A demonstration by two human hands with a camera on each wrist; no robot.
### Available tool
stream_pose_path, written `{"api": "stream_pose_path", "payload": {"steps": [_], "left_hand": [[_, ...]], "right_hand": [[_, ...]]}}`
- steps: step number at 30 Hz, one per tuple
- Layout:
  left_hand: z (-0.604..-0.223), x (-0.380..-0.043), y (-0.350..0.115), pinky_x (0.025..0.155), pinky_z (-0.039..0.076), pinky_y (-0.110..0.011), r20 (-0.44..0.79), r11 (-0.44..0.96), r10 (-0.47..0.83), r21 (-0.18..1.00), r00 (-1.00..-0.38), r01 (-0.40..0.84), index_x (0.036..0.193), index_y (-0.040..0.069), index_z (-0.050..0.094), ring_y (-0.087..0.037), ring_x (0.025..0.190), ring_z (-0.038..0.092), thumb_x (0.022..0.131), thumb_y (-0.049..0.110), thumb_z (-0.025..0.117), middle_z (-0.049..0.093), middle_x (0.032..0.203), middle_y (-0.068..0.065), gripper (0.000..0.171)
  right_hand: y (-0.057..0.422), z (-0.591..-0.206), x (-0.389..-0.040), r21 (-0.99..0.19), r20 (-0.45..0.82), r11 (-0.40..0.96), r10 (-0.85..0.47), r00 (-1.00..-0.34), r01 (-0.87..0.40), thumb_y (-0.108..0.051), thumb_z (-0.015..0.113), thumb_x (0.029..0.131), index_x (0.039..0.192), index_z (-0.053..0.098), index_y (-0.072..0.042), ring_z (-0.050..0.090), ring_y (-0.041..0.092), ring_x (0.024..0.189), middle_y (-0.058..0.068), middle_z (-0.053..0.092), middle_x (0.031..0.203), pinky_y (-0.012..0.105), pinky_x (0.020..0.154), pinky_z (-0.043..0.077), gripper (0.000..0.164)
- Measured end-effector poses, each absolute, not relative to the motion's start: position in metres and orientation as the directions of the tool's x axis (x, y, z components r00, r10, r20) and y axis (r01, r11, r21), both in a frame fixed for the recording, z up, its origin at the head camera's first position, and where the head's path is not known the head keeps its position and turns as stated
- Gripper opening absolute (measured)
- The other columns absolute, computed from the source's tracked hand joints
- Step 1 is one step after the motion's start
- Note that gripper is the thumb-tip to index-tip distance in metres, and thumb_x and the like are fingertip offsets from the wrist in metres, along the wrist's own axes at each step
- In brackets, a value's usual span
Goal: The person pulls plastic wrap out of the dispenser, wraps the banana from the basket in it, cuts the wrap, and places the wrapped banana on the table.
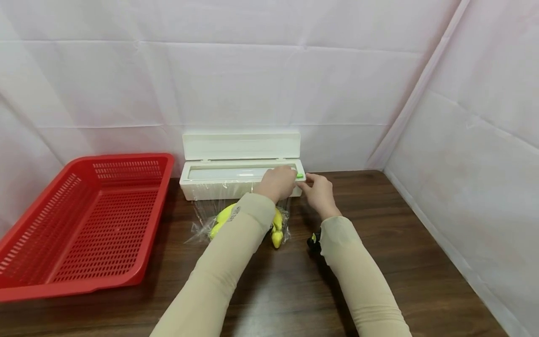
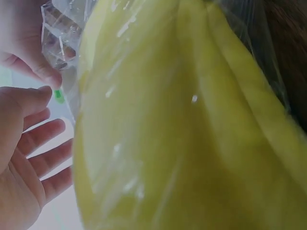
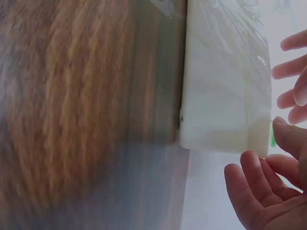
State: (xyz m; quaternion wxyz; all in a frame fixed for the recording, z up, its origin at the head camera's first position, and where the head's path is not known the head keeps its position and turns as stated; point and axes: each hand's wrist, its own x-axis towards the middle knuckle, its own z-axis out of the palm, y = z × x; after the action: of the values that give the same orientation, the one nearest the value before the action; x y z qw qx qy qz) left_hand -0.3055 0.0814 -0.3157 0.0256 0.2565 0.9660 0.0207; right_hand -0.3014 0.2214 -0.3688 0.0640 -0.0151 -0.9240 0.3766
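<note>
A white cling film dispenser (image 1: 202, 191) stands near the back wall, its long lid (image 1: 242, 146) raised. Clear film (image 1: 200, 227) hangs over its front and around yellow bananas (image 1: 276, 238), which my left sleeve partly covers; they fill much of the left wrist view. My left hand (image 1: 278, 181) reaches over the dispenser's right half, next to a small green slider (image 1: 300, 175). In the left wrist view, its fingers (image 2: 50, 155) are spread and hold nothing. My right hand (image 1: 318, 194) grips the dispenser's right end between thumb and fingers (image 3: 254, 179).
A red perforated basket (image 1: 147, 243) stands at the left on the dark wooden table (image 1: 404, 262). White cloth (image 1: 236, 84) hangs behind and along the right side. A black device (image 1: 313, 242) sits at my right wrist.
</note>
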Motion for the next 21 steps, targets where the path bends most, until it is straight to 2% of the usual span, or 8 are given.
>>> {"api": "stream_pose_path", "payload": {"steps": [6, 10, 15, 21], "left_hand": [[-0.322, -0.308, 0.087, 0.086, 0.052, -0.039, 0.003, 0.851, 0.526, 0.004, -0.851, 0.526, 0.124, 0.016, 0.059, -0.020, 0.108, 0.060, 0.097, 0.016, 0.050, 0.057, 0.123, -0.001, 0.029], [-0.325, -0.309, 0.092, 0.086, 0.052, -0.038, 0.013, 0.843, 0.537, -0.027, -0.843, 0.537, 0.130, 0.018, 0.055, -0.020, 0.111, 0.058, 0.096, 0.015, 0.051, 0.054, 0.129, 0.001, 0.034], [-0.328, -0.310, 0.097, 0.089, 0.050, -0.037, -0.004, 0.843, 0.537, -0.039, -0.844, 0.537, 0.139, 0.022, 0.047, -0.021, 0.115, 0.056, 0.097, 0.017, 0.051, 0.050, 0.138, 0.002, 0.043], [-0.329, -0.313, 0.099, 0.087, 0.051, -0.035, 0.009, 0.845, 0.532, -0.080, -0.847, 0.529, 0.141, 0.027, 0.045, -0.019, 0.109, 0.059, 0.097, 0.018, 0.051, 0.058, 0.127, 0.000, 0.045]], "right_hand": [[0.217, -0.375, -0.306, -0.746, 0.152, 0.665, 0.161, -0.975, -0.007, -0.027, 0.059, 0.093, 0.127, 0.058, -0.004, 0.060, 0.032, 0.105, 0.017, 0.062, 0.119, 0.042, 0.083, 0.051, 0.041], [0.218, -0.380, -0.310, -0.767, 0.185, 0.641, 0.211, -0.960, -0.007, -0.025, 0.060, 0.092, 0.117, 0.063, -0.003, 0.061, 0.031, 0.099, 0.017, 0.065, 0.112, 0.040, 0.081, 0.051, 0.034], [0.220, -0.381, -0.313, -0.773, 0.213, 0.634, 0.237, -0.948, -0.016, -0.022, 0.062, 0.090, 0.113, 0.066, -0.003, 0.061, 0.030, 0.095, 0.017, 0.068, 0.107, 0.037, 0.076, 0.050, 0.030], [0.220, -0.380, -0.313, -0.773, 0.198, 0.634, 0.221, -0.955, -0.013, -0.021, 0.062, 0.090, 0.111, 0.066, -0.001, 0.060, 0.032, 0.099, 0.018, 0.067, 0.107, 0.039, 0.078, 0.051, 0.030]]}}
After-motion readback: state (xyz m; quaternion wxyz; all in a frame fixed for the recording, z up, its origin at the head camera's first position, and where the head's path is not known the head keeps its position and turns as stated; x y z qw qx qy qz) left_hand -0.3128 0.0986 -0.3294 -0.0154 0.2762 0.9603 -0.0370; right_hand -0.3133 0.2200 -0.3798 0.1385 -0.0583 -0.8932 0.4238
